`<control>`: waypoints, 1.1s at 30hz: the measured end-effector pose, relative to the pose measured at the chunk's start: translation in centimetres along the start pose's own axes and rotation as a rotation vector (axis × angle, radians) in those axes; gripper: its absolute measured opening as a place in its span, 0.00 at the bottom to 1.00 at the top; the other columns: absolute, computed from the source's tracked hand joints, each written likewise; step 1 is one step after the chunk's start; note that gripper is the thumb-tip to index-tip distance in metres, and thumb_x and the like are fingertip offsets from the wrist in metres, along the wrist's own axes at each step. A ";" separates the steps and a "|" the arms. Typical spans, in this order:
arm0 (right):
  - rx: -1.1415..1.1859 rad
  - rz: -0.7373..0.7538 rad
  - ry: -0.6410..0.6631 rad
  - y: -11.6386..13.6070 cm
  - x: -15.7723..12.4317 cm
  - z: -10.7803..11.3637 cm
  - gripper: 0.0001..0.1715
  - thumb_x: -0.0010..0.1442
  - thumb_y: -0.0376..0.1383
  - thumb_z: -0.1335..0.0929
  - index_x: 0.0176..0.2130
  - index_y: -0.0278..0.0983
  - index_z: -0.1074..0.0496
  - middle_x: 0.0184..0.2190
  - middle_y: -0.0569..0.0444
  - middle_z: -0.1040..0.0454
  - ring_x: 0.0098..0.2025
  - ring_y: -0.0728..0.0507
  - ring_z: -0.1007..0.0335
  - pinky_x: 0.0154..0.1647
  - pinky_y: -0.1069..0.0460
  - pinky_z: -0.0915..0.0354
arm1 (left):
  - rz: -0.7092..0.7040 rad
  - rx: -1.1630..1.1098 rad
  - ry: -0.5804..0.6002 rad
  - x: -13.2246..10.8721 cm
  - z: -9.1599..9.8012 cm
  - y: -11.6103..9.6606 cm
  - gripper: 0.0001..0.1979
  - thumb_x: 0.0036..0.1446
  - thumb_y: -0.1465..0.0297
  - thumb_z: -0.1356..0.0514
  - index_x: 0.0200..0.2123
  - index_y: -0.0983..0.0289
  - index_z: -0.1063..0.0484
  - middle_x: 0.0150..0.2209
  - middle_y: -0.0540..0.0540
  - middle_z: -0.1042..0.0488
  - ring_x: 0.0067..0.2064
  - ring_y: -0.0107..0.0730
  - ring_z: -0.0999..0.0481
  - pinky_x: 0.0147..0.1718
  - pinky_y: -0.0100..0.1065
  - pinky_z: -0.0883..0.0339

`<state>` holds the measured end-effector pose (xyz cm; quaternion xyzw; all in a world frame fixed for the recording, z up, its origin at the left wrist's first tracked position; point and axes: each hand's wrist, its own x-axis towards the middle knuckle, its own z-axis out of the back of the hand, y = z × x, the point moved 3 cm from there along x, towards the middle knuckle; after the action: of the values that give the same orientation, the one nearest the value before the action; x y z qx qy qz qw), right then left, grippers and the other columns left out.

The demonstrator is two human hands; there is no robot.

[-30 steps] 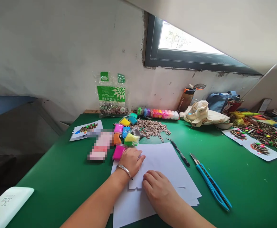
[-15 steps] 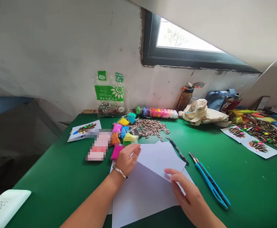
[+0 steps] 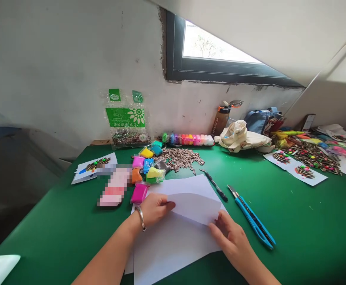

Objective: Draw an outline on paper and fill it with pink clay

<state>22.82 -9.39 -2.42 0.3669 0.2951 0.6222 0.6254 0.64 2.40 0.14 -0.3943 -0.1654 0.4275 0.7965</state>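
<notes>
A stack of white paper sheets (image 3: 173, 245) lies on the green table (image 3: 309, 221) in front of me. The top sheet (image 3: 195, 206) is folded over on itself. My left hand (image 3: 153, 208), with a bracelet on its wrist, pinches the left end of the folded sheet. My right hand (image 3: 230, 237) grips the sheet's right corner between thumb and fingers. Both hands are closed on the paper.
A blue utility knife (image 3: 251, 217) and a black pen (image 3: 214, 185) lie right of the paper. Coloured clay packets (image 3: 147, 168), a pile of sunflower seeds (image 3: 180, 156) and a seed bag (image 3: 127, 120) sit behind. Seed pictures (image 3: 303, 172), a bottle (image 3: 222, 118) and bags stand at right.
The top sheet was lifted and folded over; the fold is now flatter. My right hand moved from the sheet's lower edge out to its right corner. The view has shifted slightly right.
</notes>
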 end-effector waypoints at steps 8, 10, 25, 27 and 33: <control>-0.199 -0.065 -0.275 -1.0 1.2 -0.3 0.29 0.63 0.42 0.41 0.61 0.36 0.46 0.23 0.58 0.30 0.25 0.46 0.32 0.28 0.53 0.34 | 0.086 0.161 -0.163 0.1 -1.1 0.1 0.14 0.57 0.61 0.46 0.28 0.61 0.26 0.21 0.48 0.30 0.25 0.30 0.33 0.24 0.29 0.44; -0.318 0.000 -0.266 -1.0 1.5 -0.5 0.28 0.63 0.41 0.41 0.61 0.37 0.44 0.26 0.56 0.28 0.26 0.45 0.31 0.29 0.52 0.33 | 0.048 0.272 -0.288 -0.1 -1.1 -0.1 0.15 0.58 0.63 0.47 0.43 0.61 0.26 0.30 0.52 0.24 0.32 0.35 0.26 0.31 0.33 0.36; -0.688 0.248 -0.191 -1.2 2.5 -1.8 0.18 0.64 0.30 0.44 0.47 0.32 0.31 0.34 0.46 0.24 0.35 0.42 0.30 0.36 0.49 0.38 | -0.374 0.715 -0.107 -0.4 -5.7 -2.3 0.23 0.61 0.56 0.48 0.57 0.56 0.37 0.60 0.60 0.37 0.63 0.51 0.45 0.58 0.64 0.57; -0.724 0.273 -0.192 -1.6 2.4 -2.0 0.18 0.64 0.30 0.44 0.48 0.31 0.32 0.33 0.46 0.25 0.34 0.43 0.30 0.36 0.49 0.39 | -0.394 0.723 -0.109 -0.4 -6.0 -2.3 0.23 0.62 0.56 0.51 0.58 0.55 0.39 0.61 0.60 0.39 0.64 0.51 0.47 0.59 0.63 0.61; -0.762 0.242 -0.202 -2.0 2.5 -2.2 0.17 0.64 0.29 0.43 0.49 0.31 0.33 0.31 0.48 0.27 0.33 0.43 0.32 0.36 0.49 0.41 | -0.402 0.741 -0.106 -0.4 -6.7 -2.1 0.27 0.62 0.52 0.53 0.61 0.53 0.45 0.63 0.60 0.44 0.65 0.49 0.50 0.60 0.62 0.71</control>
<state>22.25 -6.59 -5.10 0.2005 -0.0645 0.7170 0.6645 5.64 -1.84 -2.47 -0.0186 -0.1149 0.3141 0.9422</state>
